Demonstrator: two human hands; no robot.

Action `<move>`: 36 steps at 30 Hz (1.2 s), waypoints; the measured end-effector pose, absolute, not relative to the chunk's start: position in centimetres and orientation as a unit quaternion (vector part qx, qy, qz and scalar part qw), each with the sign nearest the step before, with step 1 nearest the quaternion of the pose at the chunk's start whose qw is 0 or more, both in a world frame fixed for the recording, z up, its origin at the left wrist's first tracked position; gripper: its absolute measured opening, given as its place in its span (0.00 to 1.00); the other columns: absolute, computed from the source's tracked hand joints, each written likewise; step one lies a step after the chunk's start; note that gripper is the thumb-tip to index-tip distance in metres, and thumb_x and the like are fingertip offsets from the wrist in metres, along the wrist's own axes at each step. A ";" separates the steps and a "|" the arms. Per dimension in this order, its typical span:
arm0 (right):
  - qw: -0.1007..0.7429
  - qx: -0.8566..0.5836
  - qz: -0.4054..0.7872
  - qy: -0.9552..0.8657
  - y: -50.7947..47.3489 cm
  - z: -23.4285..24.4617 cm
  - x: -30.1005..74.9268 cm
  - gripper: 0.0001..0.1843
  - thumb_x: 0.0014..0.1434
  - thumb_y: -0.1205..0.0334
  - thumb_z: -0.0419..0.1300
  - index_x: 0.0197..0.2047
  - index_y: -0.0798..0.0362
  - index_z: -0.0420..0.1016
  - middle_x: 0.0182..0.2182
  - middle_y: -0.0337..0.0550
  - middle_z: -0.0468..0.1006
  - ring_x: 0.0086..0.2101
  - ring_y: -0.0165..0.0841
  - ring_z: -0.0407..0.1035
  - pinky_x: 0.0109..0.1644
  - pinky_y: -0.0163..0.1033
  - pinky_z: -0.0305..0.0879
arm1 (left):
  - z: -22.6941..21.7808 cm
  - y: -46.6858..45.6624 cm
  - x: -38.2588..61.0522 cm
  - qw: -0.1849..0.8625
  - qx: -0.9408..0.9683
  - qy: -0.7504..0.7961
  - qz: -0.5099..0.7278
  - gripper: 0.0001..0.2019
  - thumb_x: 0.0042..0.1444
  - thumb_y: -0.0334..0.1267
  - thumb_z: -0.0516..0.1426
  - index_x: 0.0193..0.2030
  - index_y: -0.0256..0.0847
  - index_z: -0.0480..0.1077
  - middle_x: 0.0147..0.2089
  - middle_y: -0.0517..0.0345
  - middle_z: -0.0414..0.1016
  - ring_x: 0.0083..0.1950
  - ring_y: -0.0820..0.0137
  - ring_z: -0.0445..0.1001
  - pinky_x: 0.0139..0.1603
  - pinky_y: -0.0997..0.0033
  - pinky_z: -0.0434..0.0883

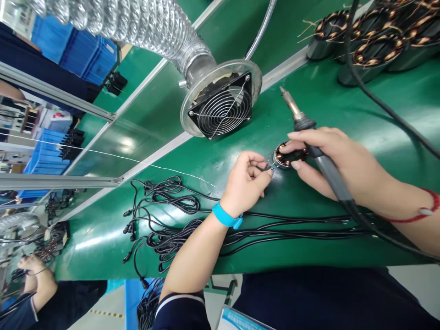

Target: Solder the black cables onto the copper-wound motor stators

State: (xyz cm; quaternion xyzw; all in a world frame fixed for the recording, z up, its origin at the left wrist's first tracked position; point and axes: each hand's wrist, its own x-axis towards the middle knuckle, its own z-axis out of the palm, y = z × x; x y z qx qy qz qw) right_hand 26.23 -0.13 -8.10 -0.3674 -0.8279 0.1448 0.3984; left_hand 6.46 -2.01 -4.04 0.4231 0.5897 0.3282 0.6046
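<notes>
My left hand (248, 181), with a blue wristband, is closed in a pinch on thin wire ends at the edge of a small copper-wound stator (288, 156) lying on the green bench (343, 105). My right hand (330, 158) grips a grey soldering iron (302, 120), its metal tip pointing up and away from the stator. The fingertips of that hand also press on the stator's rim. The iron's black cord runs back past my right wrist, which wears a red string.
A fume fan on a silver flexible duct (220, 106) stands just left of the stator. Several larger wound stators (374, 48) sit at the back right. Black cables (168, 215) lie bundled near the front edge. A co-worker's hands (32, 270) show at lower left.
</notes>
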 end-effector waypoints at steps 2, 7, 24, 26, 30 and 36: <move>0.388 -0.349 0.137 -0.842 0.5 -8.7 26.2 0.27 0.68 0.63 0.56 0.69 0.46 0.62 0.51 0.44 0.82 0.49 0.43 0.76 0.54 0.51 0.71 | -3.8 -1.7 5.9 0.636 0.412 0.587 0.285 0.14 0.53 0.31 0.68 0.38 0.41 0.66 0.30 0.68 0.69 0.22 0.80 0.67 0.19 0.81 0.60; 0.376 -0.305 0.141 -0.864 1.5 -9.4 26.1 0.28 0.66 0.65 0.56 0.68 0.48 0.64 0.48 0.46 0.81 0.47 0.44 0.75 0.52 0.52 0.71 | -3.0 -1.3 4.8 0.646 0.390 0.591 0.284 0.12 0.56 0.35 0.66 0.27 0.38 0.68 0.21 0.69 0.63 0.21 0.83 0.57 0.22 0.80 0.53; 0.436 -0.283 0.120 -0.846 0.5 -8.7 25.6 0.21 0.72 0.63 0.58 0.67 0.47 0.66 0.41 0.42 0.82 0.40 0.38 0.75 0.47 0.44 0.69 | -2.8 -1.2 5.4 0.683 0.358 0.566 0.292 0.17 0.54 0.49 0.70 0.28 0.36 0.77 0.16 0.72 0.53 0.19 0.83 0.46 0.22 0.76 0.44; 0.441 -0.307 0.116 -0.836 0.2 -8.6 25.5 0.19 0.72 0.64 0.58 0.65 0.47 0.66 0.39 0.40 0.82 0.38 0.37 0.75 0.46 0.44 0.70 | -3.0 -1.2 5.1 0.693 0.396 0.542 0.265 0.18 0.57 0.51 0.66 0.28 0.36 0.77 0.18 0.69 0.59 0.19 0.82 0.48 0.23 0.76 0.45; 0.455 -0.351 0.128 -0.808 -0.2 -8.3 24.5 0.15 0.72 0.65 0.57 0.60 0.48 0.68 0.35 0.37 0.81 0.34 0.36 0.73 0.42 0.43 0.71 | -3.2 -1.3 5.6 0.680 0.483 0.513 0.203 0.19 0.57 0.47 0.65 0.22 0.38 0.73 0.19 0.65 0.65 0.22 0.79 0.56 0.25 0.76 0.52; 0.456 -0.387 0.153 -0.787 -0.5 -7.9 24.1 0.21 0.72 0.66 0.57 0.66 0.48 0.65 0.44 0.43 0.82 0.42 0.39 0.79 0.46 0.45 0.77 | -3.8 0.0 4.8 0.569 0.412 0.619 0.350 0.11 0.62 0.37 0.59 0.28 0.37 0.75 0.21 0.67 0.64 0.23 0.79 0.55 0.27 0.76 0.55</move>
